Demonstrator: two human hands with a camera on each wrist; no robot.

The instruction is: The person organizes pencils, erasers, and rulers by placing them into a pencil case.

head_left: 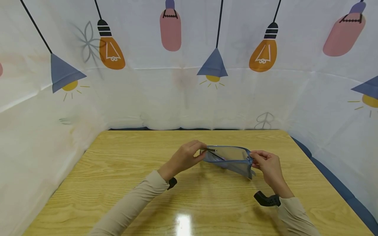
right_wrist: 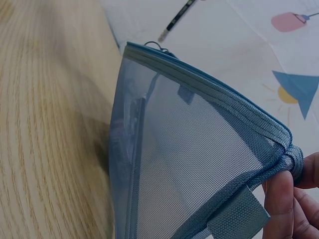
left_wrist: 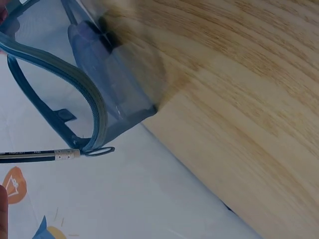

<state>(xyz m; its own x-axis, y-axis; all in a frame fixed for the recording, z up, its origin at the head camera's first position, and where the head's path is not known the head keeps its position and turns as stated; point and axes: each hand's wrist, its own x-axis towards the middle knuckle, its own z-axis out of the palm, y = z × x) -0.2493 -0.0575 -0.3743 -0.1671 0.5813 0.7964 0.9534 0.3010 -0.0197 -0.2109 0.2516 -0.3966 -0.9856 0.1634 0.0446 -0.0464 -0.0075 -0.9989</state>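
Note:
A see-through mesh pencil case (head_left: 236, 167) with blue zipper edging hangs just above the table, its zipped mouth spread apart. My right hand (head_left: 269, 165) pinches the corner of the case between thumb and fingers, beside a fabric tab (right_wrist: 240, 214). At the case's other end, my left hand (head_left: 186, 155) holds a dark pencil (left_wrist: 30, 157) with a silvery end pointing toward the opening. That tip appears beside the zipper's pull loop (left_wrist: 99, 151). Inside the case lie a dark slim item and a bluish-purple object (left_wrist: 94, 59), blurred by the mesh.
The wooden table (head_left: 141, 147) spreads around both hands. A white cloth (head_left: 183, 98) printed with lamps and bulbs stands behind and at the sides. Black wrist camera mounts (head_left: 267, 199) sit on the forearms.

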